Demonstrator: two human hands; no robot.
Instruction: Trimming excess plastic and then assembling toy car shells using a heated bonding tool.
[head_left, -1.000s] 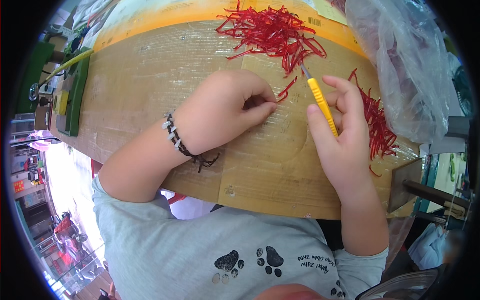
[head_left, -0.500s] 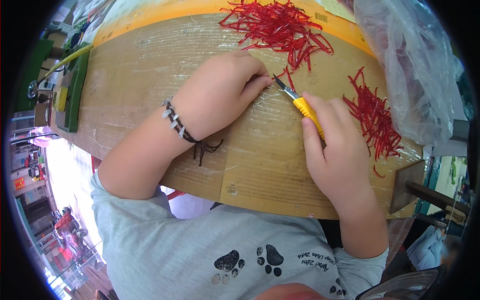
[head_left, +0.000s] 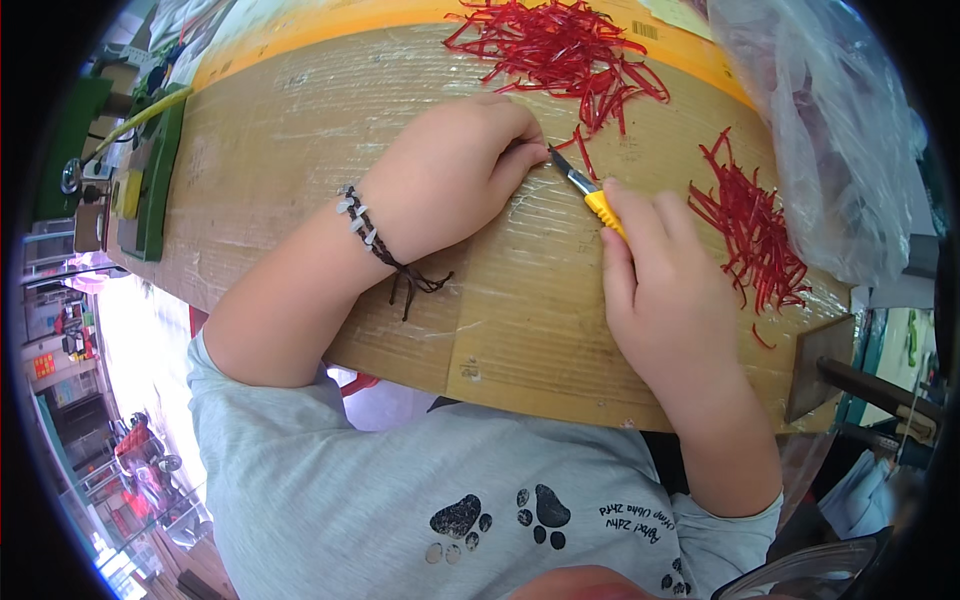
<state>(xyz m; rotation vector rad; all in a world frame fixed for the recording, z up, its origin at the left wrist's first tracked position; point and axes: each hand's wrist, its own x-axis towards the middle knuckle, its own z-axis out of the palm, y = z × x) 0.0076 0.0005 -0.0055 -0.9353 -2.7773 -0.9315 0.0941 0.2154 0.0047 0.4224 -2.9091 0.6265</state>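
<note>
Red strip [head_left: 585,158], thin and glossy, lying on a cardboard-covered table [head_left: 530,330] just beyond the left hand [head_left: 450,160]; clock directions are read from that hand's fingertips, twelve o'clock pointing away from the person. The left thumb and forefinger are closed in a pinch on the strip's near end, the wrist circled by a dark cord bracelet [head_left: 365,228] with pale stones. At between four and five o'clock, the right hand [head_left: 675,280] has its fingers wrapped around a yellow-handled knife [head_left: 603,208], its blade tip at the pinched end; from where I stand, I cannot tell whether it touches. A larger tangled pile [head_left: 560,55] of red strips lies at twelve o'clock; a smaller pile [head_left: 750,235] lies between three and four, near a clear plastic bag [head_left: 840,150] at three. A green metal frame [head_left: 160,190] stands at nine o'clock.
</note>
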